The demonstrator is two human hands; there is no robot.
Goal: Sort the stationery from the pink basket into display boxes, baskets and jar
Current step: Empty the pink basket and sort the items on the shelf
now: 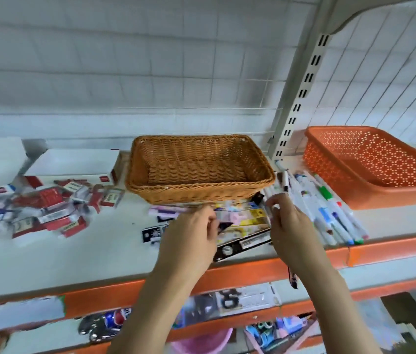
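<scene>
Both hands reach over the orange-edged shelf (380,247): the left hand (191,236) pinches the flat packets (245,221) piled in front of the wicker basket (199,167), and the right hand (288,226) grips a few white pens (277,186). Loose markers (334,215) lie just right of it. Small red boxes (56,208) are scattered to the left. Farther right sits the orange basket (375,164).
</scene>
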